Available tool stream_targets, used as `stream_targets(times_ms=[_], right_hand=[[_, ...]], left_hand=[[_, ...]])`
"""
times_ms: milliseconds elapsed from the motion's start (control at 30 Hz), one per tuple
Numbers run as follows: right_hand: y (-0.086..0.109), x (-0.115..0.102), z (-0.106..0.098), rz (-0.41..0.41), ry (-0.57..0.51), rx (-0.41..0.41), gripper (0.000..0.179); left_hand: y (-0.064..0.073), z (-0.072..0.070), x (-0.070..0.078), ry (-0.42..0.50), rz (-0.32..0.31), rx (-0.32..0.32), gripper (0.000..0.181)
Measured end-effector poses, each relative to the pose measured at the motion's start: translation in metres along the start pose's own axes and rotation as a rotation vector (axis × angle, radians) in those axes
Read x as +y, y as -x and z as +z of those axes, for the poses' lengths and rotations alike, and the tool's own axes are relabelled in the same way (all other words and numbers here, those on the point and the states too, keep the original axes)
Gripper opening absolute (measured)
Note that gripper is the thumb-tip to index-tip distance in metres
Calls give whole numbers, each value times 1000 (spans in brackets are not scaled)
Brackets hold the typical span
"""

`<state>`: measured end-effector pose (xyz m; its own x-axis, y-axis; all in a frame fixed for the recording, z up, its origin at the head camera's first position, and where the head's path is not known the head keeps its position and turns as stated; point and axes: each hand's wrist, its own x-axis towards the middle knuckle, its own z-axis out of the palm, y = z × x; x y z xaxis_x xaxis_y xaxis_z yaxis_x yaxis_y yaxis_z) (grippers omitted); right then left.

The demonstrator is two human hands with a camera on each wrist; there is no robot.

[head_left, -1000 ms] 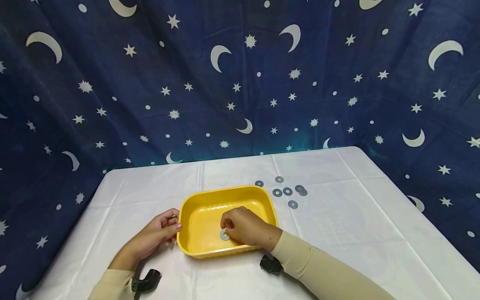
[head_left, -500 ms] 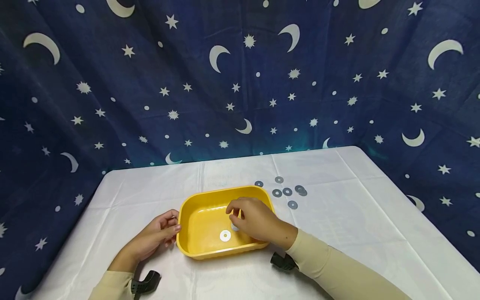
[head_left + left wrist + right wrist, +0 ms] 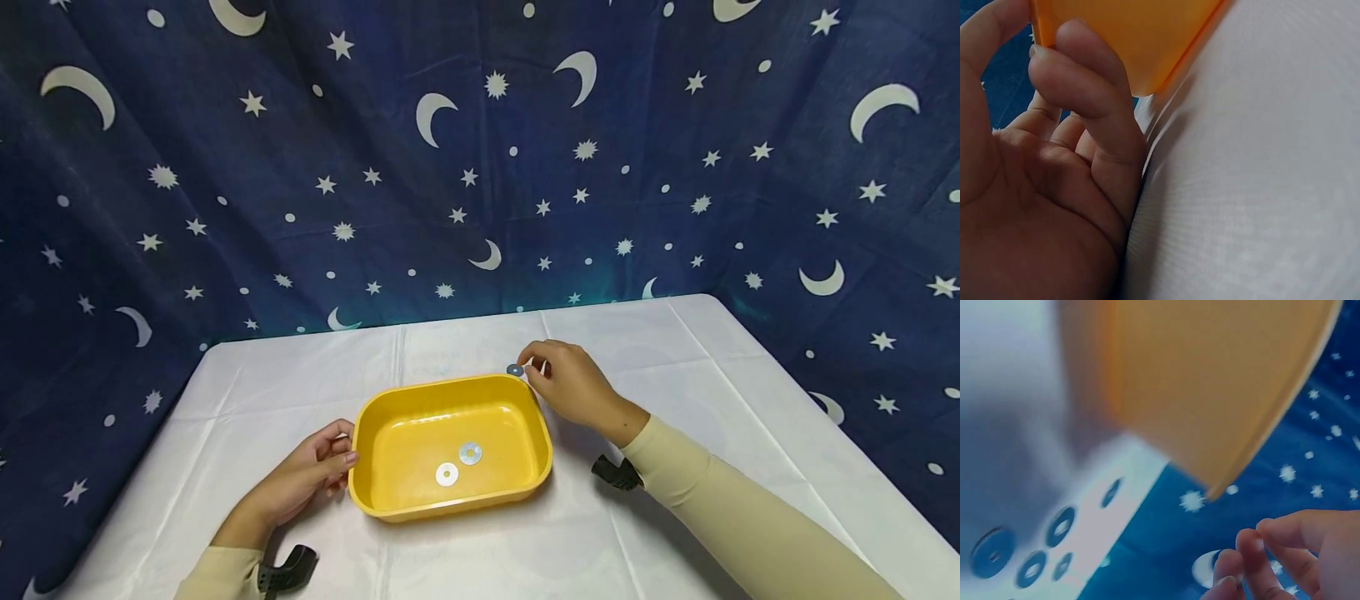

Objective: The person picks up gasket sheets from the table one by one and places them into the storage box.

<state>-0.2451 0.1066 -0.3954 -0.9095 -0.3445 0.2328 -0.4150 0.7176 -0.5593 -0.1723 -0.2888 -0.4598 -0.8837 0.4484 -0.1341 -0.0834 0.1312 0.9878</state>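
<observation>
A yellow tray (image 3: pixel 450 392) stands on the table, with two washers, a plain one (image 3: pixel 447 474) and a shinier one (image 3: pixel 470 453), lying flat on its floor. My left hand (image 3: pixel 303 475) holds the tray's left end, thumb at the rim and bent fingers (image 3: pixel 1079 87) against the outer wall. Beyond the tray's far right corner, my right hand (image 3: pixel 573 383) is over the table with loosely bent fingers. Its fingertips come right beside a grey washer (image 3: pixel 515 370). Nothing shows between those fingertips (image 3: pixel 1249 544) in the right wrist view.
Several more washers (image 3: pixel 1060 526) lie on the table in the right wrist view; in the head view my right hand hides them. White cloth (image 3: pixel 675 400) covers the table. A dark blue curtain (image 3: pixel 480 192) with moons and stars hangs behind it.
My right hand has let go of a washer in the tray, where two now lie, and moved out over the far right corner to the table washers. The left hand has stayed at the tray.
</observation>
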Motion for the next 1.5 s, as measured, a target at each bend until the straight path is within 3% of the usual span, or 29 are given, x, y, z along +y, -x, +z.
stream_targets(times_ms=[267,633,833,1333,1500], right_hand=[[-22,26,8,118,32,-113,17],[-49,50,19,155,-64,-274,15],[-60,53,27,214,-93,-353,20],[-70,54,32,213,-40,-486,17],[-73,52,33,279,-39,-530,20]], left_hand=[[0,0,0,9,-14,-6,20],[0,-1,0,9,-22,7,20],[-1,-1,-1,17,-42,13,19],[0,1,1,40,-9,-1,18],[0,0,1,36,-12,6,19]])
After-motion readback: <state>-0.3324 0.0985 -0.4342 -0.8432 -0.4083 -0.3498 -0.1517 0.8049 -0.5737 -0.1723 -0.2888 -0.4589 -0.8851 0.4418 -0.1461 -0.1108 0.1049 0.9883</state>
